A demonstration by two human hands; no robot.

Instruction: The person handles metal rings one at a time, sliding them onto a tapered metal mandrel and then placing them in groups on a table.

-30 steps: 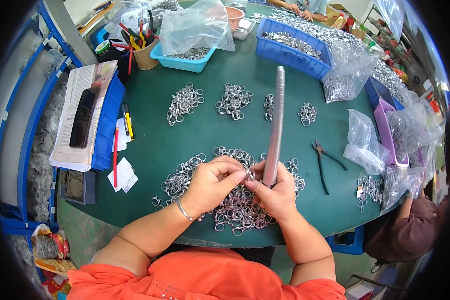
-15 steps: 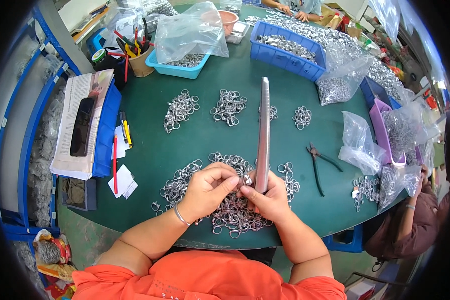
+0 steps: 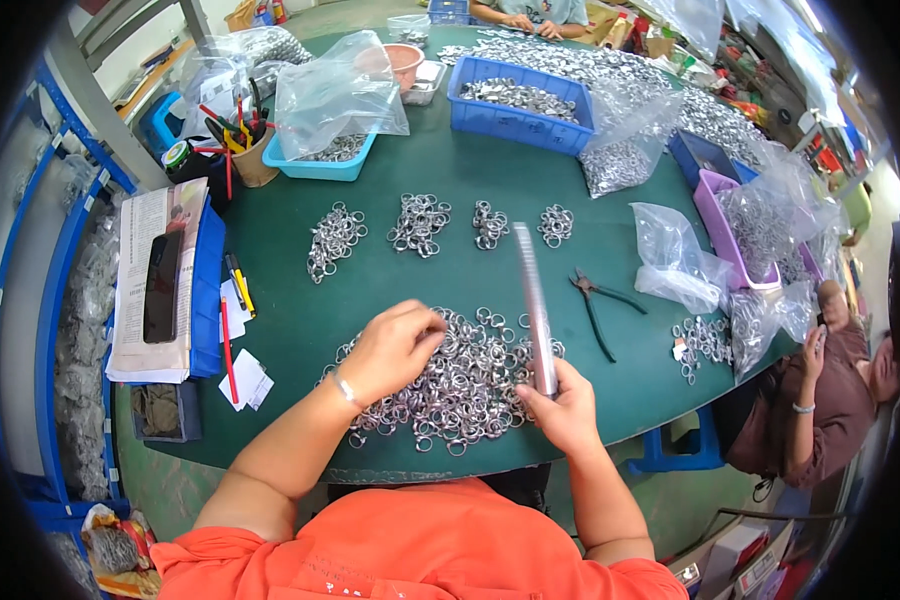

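Observation:
My right hand (image 3: pixel 567 408) is closed round the lower end of a ring mandrel (image 3: pixel 535 310), a tapered silvery metal stick that points up and away from me. No ring shows on the visible part of the stick. Over the left part of a big heap of silvery metal rings (image 3: pixel 460 385), my left hand (image 3: pixel 395 350) has its fingers curled together. What they hold, if anything, is hidden. Beyond the heap lie smaller ring piles: one at the left (image 3: pixel 337 240), one beside it (image 3: pixel 419 224), and two small ones (image 3: pixel 490 225) further right.
Green-handled cutters (image 3: pixel 602 305) lie right of the mandrel. Blue bins (image 3: pixel 520 130), a light-blue tray (image 3: pixel 320 168) and plastic bags stand at the back. A phone (image 3: pixel 163 285) rests on newspapers at left. One co-worker (image 3: pixel 810 400) sits at right, another (image 3: pixel 530 15) at the far end.
My hands have come apart: the left has moved off the mandrel to the left over the heap. The right, still holding the mandrel, has shifted slightly right and down. The whole view has shifted.

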